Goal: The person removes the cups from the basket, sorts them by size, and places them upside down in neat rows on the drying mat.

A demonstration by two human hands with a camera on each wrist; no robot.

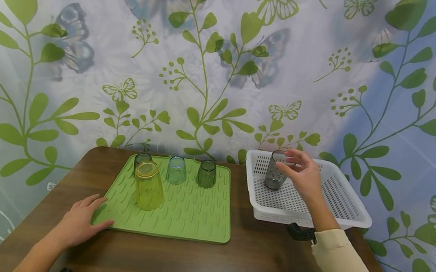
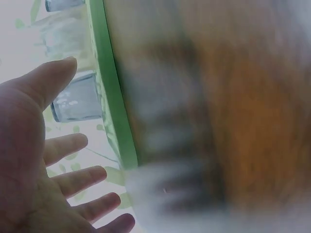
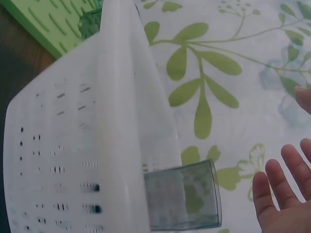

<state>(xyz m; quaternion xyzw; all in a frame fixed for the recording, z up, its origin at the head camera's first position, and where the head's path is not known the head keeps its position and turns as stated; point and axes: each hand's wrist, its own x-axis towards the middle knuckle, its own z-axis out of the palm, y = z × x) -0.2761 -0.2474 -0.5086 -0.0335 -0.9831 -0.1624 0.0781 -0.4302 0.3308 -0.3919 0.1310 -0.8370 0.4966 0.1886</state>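
A tall grey tumbler point(image 1: 274, 175) stands upright, rim up, inside the white plastic basket point(image 1: 273, 214) at the right. My right hand point(image 1: 306, 176) is beside its upper part. In the right wrist view, the fingers point(image 3: 277, 187) are spread and apart from the tumbler point(image 3: 184, 199). My left hand point(image 1: 78, 221) lies with loosely spread fingers at the left front corner of the green drying mat point(image 1: 191, 223) and holds nothing. Upside down on that mat are a tall yellow glass point(image 1: 149, 186), a blue glass point(image 1: 177, 171), a dark green glass point(image 1: 207, 174) and a dark grey glass point(image 1: 142, 158), partly hidden behind the yellow one.
Mat and basket sit on a brown wooden table point(image 1: 186, 263), the basket reaching its right edge. Directly behind the table hangs a curtain point(image 1: 218, 63) printed with green leaves and butterflies. A dark wrist strap point(image 1: 301, 232) is at my right wrist.
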